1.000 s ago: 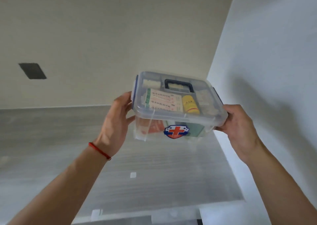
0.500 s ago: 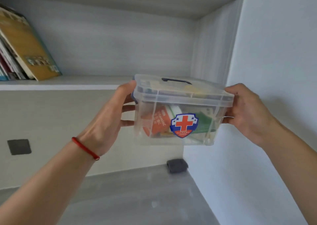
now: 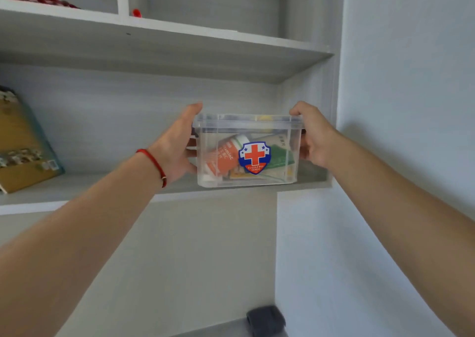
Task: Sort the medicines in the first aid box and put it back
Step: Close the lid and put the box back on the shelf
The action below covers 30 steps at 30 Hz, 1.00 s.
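grey wood-grain shelving is filling the upper half of the view, with a pale wall point(image 3: 411, 79) running down the 3 o'clock side. the middle shelf point(image 3: 102, 190) is carrying a tan book point(image 3: 23, 144) leaning at 9 o'clock; red blurred items are sitting on the upper shelf point(image 3: 180, 32) at 11 o'clock. a dark grey object point(image 3: 266, 320) is lying on a lower surface at 6 o'clock.

the first aid box point(image 3: 248, 150), clear plastic with its lid on and a red-cross sticker point(image 3: 254, 157) on its front, is sitting level at centre, in the shelf's right-hand corner; whether its base is touching the board cannot be told. an orange bottle point(image 3: 222, 156) and a green packet point(image 3: 280, 156) are showing through the wall.

the left hand point(image 3: 177, 146), with a red cord point(image 3: 154, 162) on its wrist, is gripping the box's 9 o'clock end, thumb on the lid edge, fingers curled against the side. the right hand point(image 3: 314, 136) is gripping the 3 o'clock end likewise.
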Tool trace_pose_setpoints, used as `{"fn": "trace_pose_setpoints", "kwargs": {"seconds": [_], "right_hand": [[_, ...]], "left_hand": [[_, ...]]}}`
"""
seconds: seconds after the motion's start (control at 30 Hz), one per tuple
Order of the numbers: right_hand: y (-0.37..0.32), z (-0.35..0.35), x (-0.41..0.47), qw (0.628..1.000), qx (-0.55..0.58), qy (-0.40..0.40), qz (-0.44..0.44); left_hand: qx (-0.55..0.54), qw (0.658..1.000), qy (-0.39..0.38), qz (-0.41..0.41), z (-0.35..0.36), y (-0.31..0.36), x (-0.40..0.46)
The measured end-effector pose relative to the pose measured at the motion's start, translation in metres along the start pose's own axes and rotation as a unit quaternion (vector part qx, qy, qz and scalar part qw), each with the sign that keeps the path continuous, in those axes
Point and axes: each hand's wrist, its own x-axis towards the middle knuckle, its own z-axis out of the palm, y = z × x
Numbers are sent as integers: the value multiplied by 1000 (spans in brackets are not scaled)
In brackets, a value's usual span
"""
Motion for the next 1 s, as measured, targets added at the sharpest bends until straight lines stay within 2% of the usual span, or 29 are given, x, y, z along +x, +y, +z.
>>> {"fn": "trace_pose_setpoints", "kwargs": {"seconds": [0.3,0.4,0.5,0.6,0.7,0.8,1.0], "right_hand": [[35,0,118,998,36,43,39],[46,1,140,997,57,33,47],[55,0,155,998,32,27,40],[65,4,156,994,-86,55,-32],[80,15,140,945,-288,72,-140],[85,22,136,921,-374,16,-110],[83,17,144,885,-456,-12,-94]], "left_hand": [[-54,998,31,-28,33,-36,115],[-68,996,44,-44,40,-46,140],[-65,996,40,-55,39,-55,157],[2,997,3,-71,34,-60,165],[22,995,-17,-95,34,-57,171],[-17,995,8,-96,42,-55,177],[-26,996,31,-85,52,-62,189]]}}
